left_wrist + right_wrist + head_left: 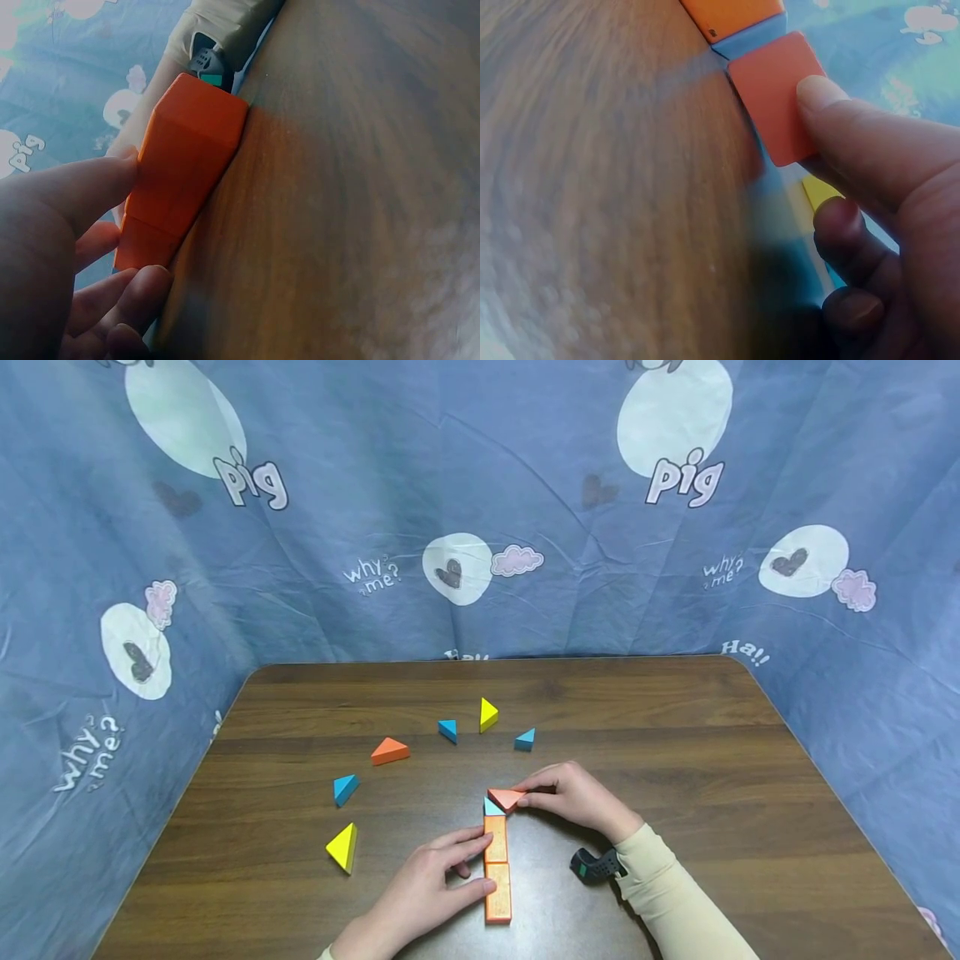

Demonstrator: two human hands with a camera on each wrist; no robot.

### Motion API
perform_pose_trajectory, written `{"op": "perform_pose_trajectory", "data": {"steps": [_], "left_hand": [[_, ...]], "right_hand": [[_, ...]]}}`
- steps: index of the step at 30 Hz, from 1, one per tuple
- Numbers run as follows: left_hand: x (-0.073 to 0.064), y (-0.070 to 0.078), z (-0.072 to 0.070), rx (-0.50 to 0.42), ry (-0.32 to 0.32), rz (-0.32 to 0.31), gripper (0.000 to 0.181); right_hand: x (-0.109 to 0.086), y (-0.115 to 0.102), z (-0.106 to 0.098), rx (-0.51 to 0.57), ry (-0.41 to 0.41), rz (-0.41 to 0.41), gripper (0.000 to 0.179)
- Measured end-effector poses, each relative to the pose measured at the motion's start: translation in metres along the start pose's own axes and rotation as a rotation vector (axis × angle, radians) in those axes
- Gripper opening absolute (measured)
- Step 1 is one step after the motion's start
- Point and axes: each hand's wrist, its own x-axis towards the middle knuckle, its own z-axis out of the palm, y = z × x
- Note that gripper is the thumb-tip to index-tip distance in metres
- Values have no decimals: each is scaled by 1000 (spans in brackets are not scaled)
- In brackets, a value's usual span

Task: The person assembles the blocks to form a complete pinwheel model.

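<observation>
Two orange rectangular blocks (497, 891) lie end to end in a column on the wooden table. My left hand (431, 881) touches their left side with thumb and index finger apart, not wrapped round them. In the left wrist view, its thumb rests against an orange block (184, 142). A small blue triangular block (492, 807) sits at the column's far end. Against its slanted side is a red-orange triangular block (506, 798), which my right hand (573, 797) pinches between thumb and fingers. The right wrist view shows the thumb on that triangular block's face (772, 101).
Around the column lie loose triangular blocks: yellow (342, 848) and blue (345, 789) at left, orange (390, 751) farther back, then blue (448, 731), yellow (488, 715) and blue (525, 740). A dark strap device (594, 866) is at the right wrist. A blue printed cloth (480, 485) hangs behind.
</observation>
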Motion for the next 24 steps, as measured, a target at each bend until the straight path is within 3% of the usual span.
{"op": "perform_pose_trajectory", "data": {"steps": [24], "left_hand": [[0,1,1,7,10,-10,58]], "right_hand": [[1,-1,-1,3,-50,-54,18]]}}
